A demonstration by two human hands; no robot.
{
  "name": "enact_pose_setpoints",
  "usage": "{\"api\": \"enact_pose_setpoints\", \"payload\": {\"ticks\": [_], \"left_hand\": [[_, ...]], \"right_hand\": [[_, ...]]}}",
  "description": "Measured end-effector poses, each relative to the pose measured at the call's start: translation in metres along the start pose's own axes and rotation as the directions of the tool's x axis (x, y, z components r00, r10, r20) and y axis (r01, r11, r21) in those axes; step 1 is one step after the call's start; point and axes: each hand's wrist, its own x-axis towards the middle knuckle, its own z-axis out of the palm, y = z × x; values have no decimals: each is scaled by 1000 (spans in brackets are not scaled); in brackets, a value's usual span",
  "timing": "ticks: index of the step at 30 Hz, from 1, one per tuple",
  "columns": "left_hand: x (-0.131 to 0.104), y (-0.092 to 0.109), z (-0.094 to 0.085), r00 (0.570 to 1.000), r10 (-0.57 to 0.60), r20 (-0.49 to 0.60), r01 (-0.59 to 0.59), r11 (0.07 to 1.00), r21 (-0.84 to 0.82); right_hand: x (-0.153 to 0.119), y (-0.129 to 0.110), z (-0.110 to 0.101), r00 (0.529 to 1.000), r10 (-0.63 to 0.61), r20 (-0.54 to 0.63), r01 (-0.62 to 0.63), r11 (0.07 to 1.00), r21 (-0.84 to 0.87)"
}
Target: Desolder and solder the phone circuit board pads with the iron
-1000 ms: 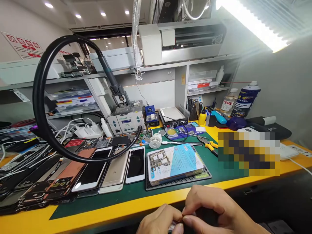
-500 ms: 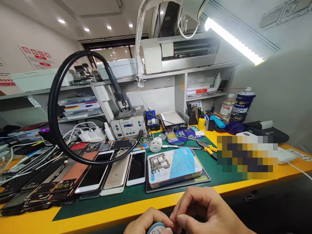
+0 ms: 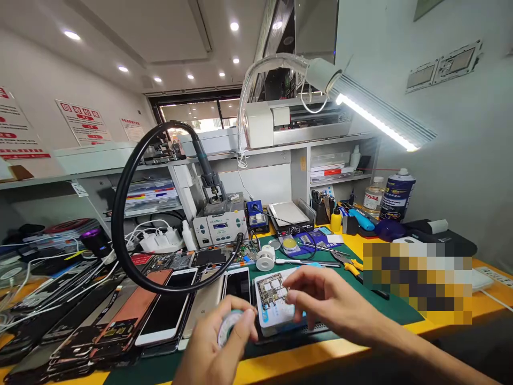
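Observation:
A small round spool (image 3: pixel 228 327) with a teal rim is gripped between the thumb and fingers of my left hand (image 3: pixel 222 337), in front of the phones. My right hand (image 3: pixel 316 299) is over the right part of a white and blue box (image 3: pixel 266 322), its fingers bent and its thumb near the index fingertip. Whether anything thin is between those fingertips is too small to tell. On the left of the box lies a phone circuit board (image 3: pixel 273 290).
Phones (image 3: pixel 166 307) and phone parts cover the left side. A black hose (image 3: pixel 120 230) loops above them from a grey station (image 3: pixel 220 227). Behind the box stands a white spool (image 3: pixel 265 259); yellow-handled pliers (image 3: pixel 352 267) lie to the right.
Both hands have risen from below the table edge and moved apart. The left one carries the teal spool; the right one is now over the box. The camera view has tilted upward.

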Motion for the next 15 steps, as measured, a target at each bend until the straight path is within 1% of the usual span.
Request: {"api": "enact_pose_setpoints", "payload": {"ticks": [2,4,6,8,10,12,13,15], "left_hand": [[30,8,-15,999,39,-14,-40,998,-48],[64,12,-26,997,69,-47,-73,993,-93],[95,12,-33,991,93,-97,-107,983,-146],[118,7,-37,986,104,-130,-128,974,-189],[132,-1,-40,987,101,-126,-127,967,-220],[137,-10,-43,989,101,-110,-125,963,-240],[138,-14,-45,989,104,-105,-127,961,-246],[137,-21,-48,990,104,-95,-125,960,-252]], "right_hand": [[28,-2,-11,999,-1,-41,-4,993,-121],[65,-4,-16,996,1,-93,-24,969,-244],[108,-7,-16,979,-30,-201,-43,936,-350],[152,-12,-13,951,-88,-296,-50,903,-427],[193,-18,-11,923,-146,-355,-48,874,-484],[225,-25,-11,898,-199,-392,-41,850,-526],[236,-28,-12,890,-227,-396,-29,838,-546],[251,-32,-15,874,-276,-400,-7,816,-578]]}}
